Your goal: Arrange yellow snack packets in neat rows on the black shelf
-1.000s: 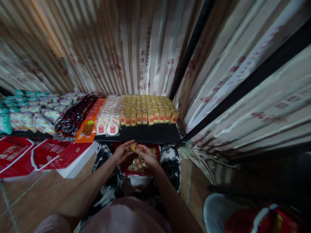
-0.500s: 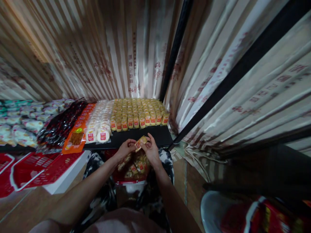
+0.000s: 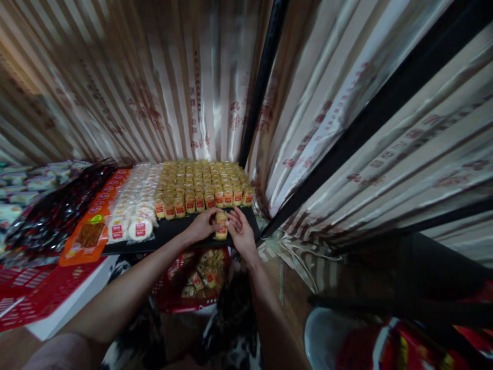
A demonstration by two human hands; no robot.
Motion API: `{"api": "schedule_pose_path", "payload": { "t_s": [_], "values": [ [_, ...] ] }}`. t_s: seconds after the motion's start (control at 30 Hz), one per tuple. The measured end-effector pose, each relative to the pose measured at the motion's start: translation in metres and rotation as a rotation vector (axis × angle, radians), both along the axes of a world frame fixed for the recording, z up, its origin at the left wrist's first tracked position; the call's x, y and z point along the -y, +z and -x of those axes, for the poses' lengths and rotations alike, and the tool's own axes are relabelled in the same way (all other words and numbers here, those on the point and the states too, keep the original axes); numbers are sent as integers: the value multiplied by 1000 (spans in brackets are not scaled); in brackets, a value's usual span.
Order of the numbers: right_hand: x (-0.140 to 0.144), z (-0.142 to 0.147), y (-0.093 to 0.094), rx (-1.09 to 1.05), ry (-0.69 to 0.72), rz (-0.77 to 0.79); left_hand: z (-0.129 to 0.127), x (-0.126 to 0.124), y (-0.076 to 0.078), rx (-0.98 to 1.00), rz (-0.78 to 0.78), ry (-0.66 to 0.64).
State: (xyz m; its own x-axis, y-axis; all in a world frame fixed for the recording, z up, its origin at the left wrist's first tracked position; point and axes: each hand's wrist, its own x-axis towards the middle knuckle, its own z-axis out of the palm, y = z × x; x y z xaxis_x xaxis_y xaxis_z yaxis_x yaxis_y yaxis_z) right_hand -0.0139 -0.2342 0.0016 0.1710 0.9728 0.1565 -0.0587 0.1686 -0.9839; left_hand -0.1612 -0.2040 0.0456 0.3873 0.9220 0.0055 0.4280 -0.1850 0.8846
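Between both my hands is a small yellow packaged snack (image 3: 221, 230) with a red label, upright just above the black shelf's front part. My left hand (image 3: 203, 226) is closed, with thumb and fingers pinching its left side. On the other side, my right hand (image 3: 240, 231) has its fingertips against the wrapper. Close beyond are tight rows of matching yellow packaged snacks (image 3: 200, 187) on the black shelf (image 3: 173, 224). Below my wrists, a red basket (image 3: 181, 308) on my lap contains several loose yellow packets (image 3: 208, 275).
Left along the shelf lie white round packaged snacks (image 3: 134, 205), orange packets (image 3: 92, 226), dark shiny packets (image 3: 57, 205) and white packets (image 3: 23, 190). A pleated curtain (image 3: 173, 77) and black poles (image 3: 262, 82) stand behind. A red crate (image 3: 57, 293) is lower left; a pale stool (image 3: 323, 334) is lower right.
Both hands have moved forward from over the basket to the shelf's front part, with the snack turned from tilted to upright. The view has shifted to the right, and more of the basket shows.
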Motion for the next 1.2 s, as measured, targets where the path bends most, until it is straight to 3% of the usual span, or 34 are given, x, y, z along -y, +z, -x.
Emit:
{"api": "schedule_pose_path", "payload": {
  "t_s": [0.13, 0.23, 0.4, 0.57, 0.8, 1.2],
  "values": [
    [-2, 3, -6, 169, -320, -25, -24, -21, -6, -115, -167, 184],
    [-2, 2, -5, 325, -427, -78, -47, -33, -6, -168, -295, 259],
    [-13, -9, -11, 435, -441, -81, -81, -42, -6, -355, -288, 300],
    [-29, -18, -24, 453, -434, -62, -96, -46, -14, -522, -360, 276],
    [-40, -22, -32, 501, -392, -68, -102, -55, -25, -528, -334, 257],
    [-45, -17, -37, 605, -416, -1, -101, -64, -21, -535, -360, 198]
  ]
}}
